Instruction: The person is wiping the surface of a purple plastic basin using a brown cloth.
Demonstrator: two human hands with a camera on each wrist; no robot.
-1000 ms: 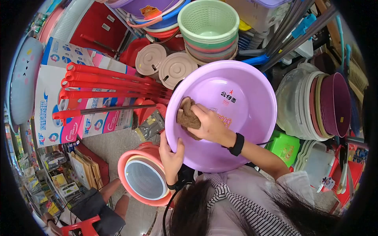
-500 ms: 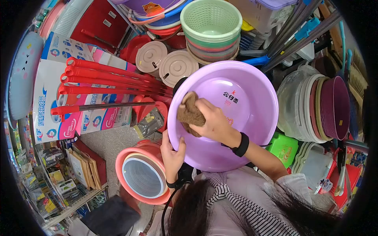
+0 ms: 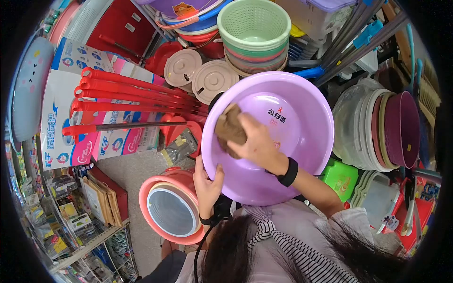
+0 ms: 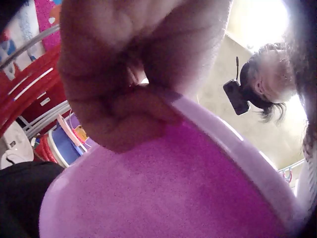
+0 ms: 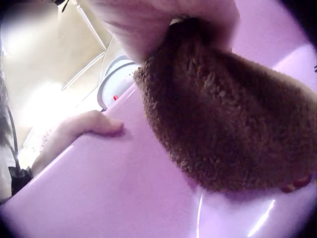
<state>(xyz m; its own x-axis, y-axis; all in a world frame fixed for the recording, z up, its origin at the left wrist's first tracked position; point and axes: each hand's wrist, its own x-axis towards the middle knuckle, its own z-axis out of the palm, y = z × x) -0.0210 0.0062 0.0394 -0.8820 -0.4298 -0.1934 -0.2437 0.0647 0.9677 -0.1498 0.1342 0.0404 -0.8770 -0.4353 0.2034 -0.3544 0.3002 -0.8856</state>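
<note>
A large purple plastic basin [image 3: 302,160] tilts toward the person, its inside showing black and red lettering. My left hand [image 3: 207,186] grips the basin's left rim, thumb on the inner side and fingers round the outside; the left wrist view shows those fingers curled over the purple edge. Inside the basin, my right hand [image 3: 257,141] holds a bunched brown cloth [image 3: 231,127] against the left inner wall. Up close in the right wrist view, the fuzzy cloth [image 5: 223,119] hangs from the fingers over the purple surface, hiding most of the fingertips.
Red mop handles [image 3: 137,96] jut out at left before printed cartons [image 3: 56,127]. Below them stands a pink bucket [image 3: 146,212] with a grey basket inside. Green baskets [image 3: 255,45] are stacked behind the basin. Stacked basins [image 3: 401,127] and a bright green box [image 3: 339,177] lie at right.
The right hand has rubbed the cloth along the basin's left inner wall, shifting slightly to the right. The left hand keeps its hold on the rim.
</note>
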